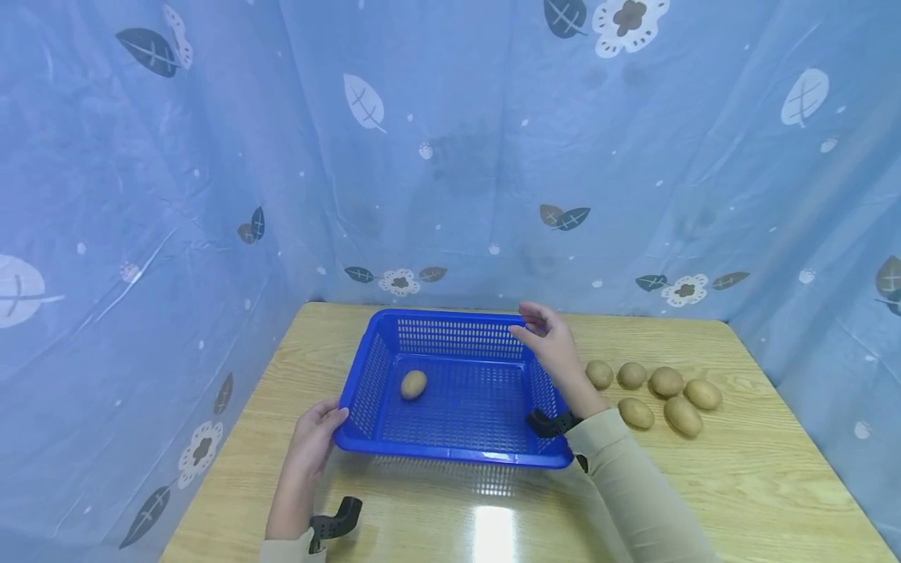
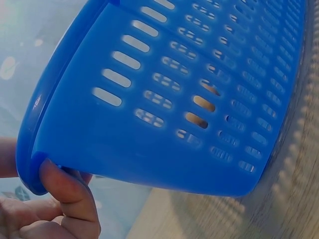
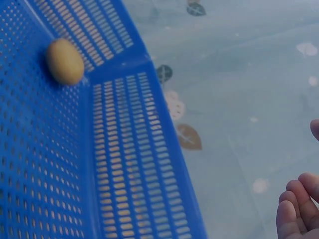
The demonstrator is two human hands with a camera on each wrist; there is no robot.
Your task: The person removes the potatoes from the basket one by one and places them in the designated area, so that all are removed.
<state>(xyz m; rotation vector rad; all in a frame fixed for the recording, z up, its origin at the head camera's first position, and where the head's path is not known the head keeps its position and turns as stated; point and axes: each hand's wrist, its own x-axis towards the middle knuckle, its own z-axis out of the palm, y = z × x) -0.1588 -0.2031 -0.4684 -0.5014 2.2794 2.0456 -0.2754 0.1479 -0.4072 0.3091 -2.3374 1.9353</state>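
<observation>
A blue plastic basket (image 1: 450, 455) with slotted walls stands on the wooden table. My left hand (image 1: 317, 430) grips its rim at the near left corner; the left wrist view shows a bent digit (image 2: 72, 196) pressed against the rim's edge. One potato (image 1: 413, 384) lies on the basket floor, towards the left, and also appears as a potato (image 3: 65, 61) in the right wrist view. Over the basket's right side hovers my right hand (image 1: 552, 340), its fingers loosely bent and apart from the thumb, holding nothing.
To the right of the basket lie several potatoes (image 1: 665, 381) in a loose cluster on the wooden table (image 1: 746, 485). A blue patterned curtain (image 1: 464, 172) hangs behind the table and along its sides. Each wrist wears a black strap mount (image 1: 338, 522).
</observation>
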